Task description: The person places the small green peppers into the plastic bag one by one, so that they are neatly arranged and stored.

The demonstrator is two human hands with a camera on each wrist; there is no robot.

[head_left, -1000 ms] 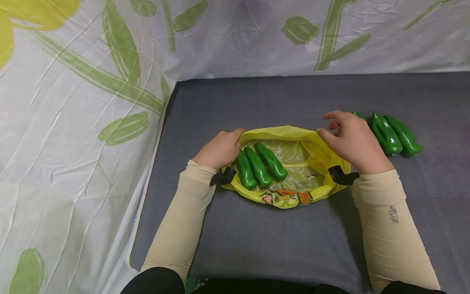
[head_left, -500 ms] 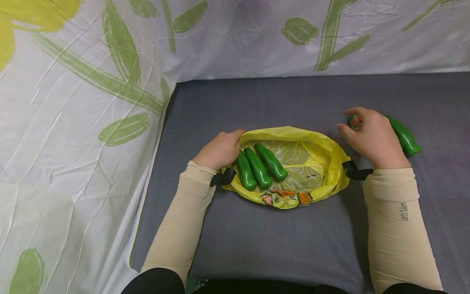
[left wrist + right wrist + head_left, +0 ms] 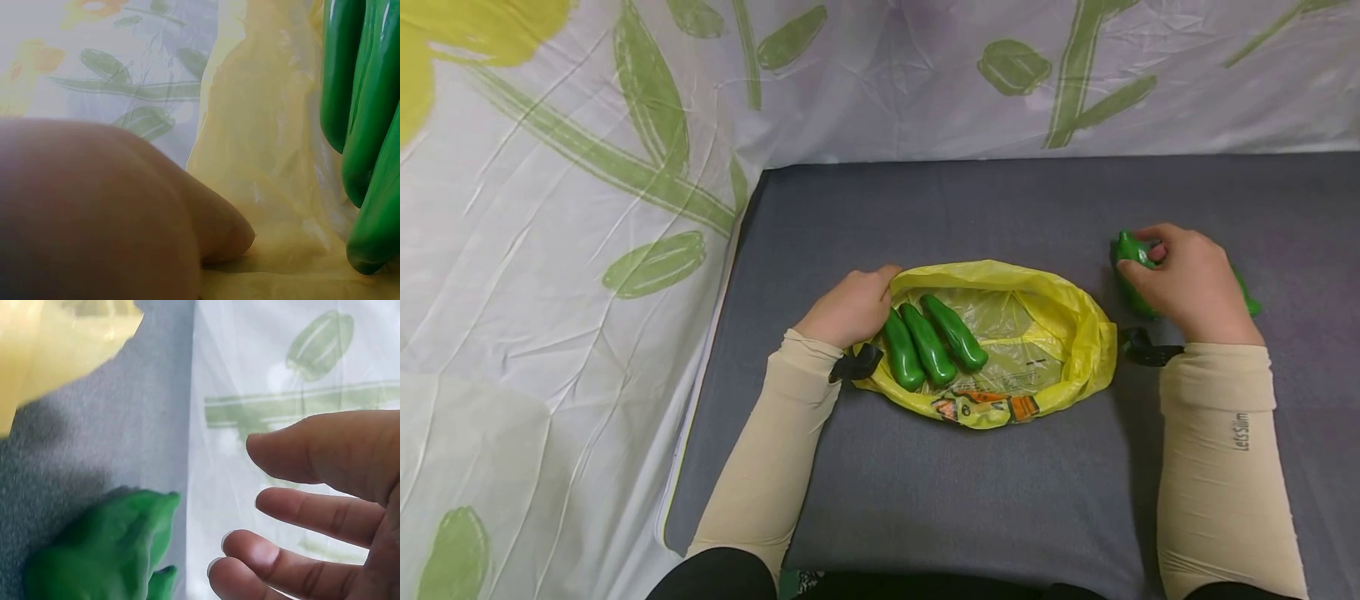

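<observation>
My left hand [image 3: 850, 308] pinches the left rim of a yellow plastic bag [image 3: 1078, 333], which lies with its mouth spread. Inside, at its left side, three shiny green peppers [image 3: 953, 332] lie side by side; the left wrist view shows these peppers [image 3: 378, 81] close to the thumb. To the right of the bag, my right hand [image 3: 1195, 287] hovers over more green peppers [image 3: 1131, 248], hiding most of them. From the right wrist, its fingers [image 3: 300, 506] look gently bent and spread, apart from the pepper group [image 3: 106, 550] below.
A dark grey cloth [image 3: 962, 500] covers the table. Behind and to the left hangs a white sheet [image 3: 895, 92] with green leaf prints. Black straps [image 3: 1150, 350] sit at both wrists.
My right hand has moved right, from the bag's right rim to above the loose peppers. The left hand stays on the bag, and the peppers inside have not moved.
</observation>
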